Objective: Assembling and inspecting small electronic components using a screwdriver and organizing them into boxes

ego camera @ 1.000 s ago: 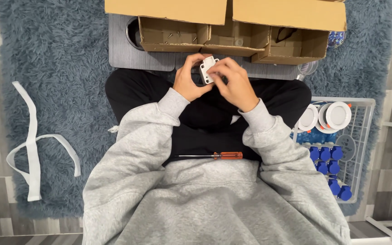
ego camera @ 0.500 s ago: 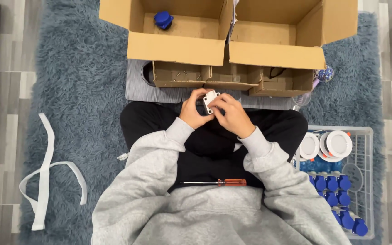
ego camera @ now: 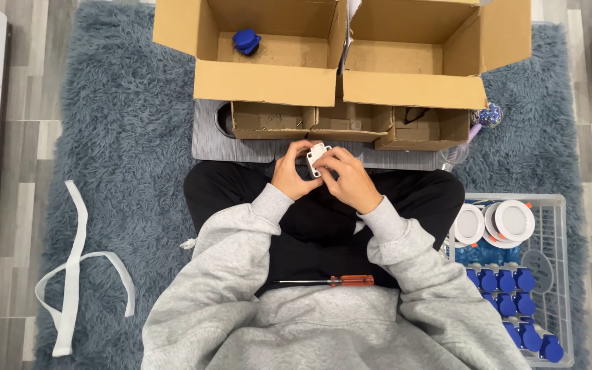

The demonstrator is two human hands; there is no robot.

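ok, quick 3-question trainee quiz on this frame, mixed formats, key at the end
1. True or false: the screwdriver with the orange-red handle is in the right hand.
2. Multiple choice: where does the single blue cap lie? A) in the left large cardboard box B) in the wire basket C) on the rug
3. Fill in: both hands hold a small ____ part between them, with the left hand on its left side.

Key
1. False: it lies on the person's lap, untouched.
2. A
3. white
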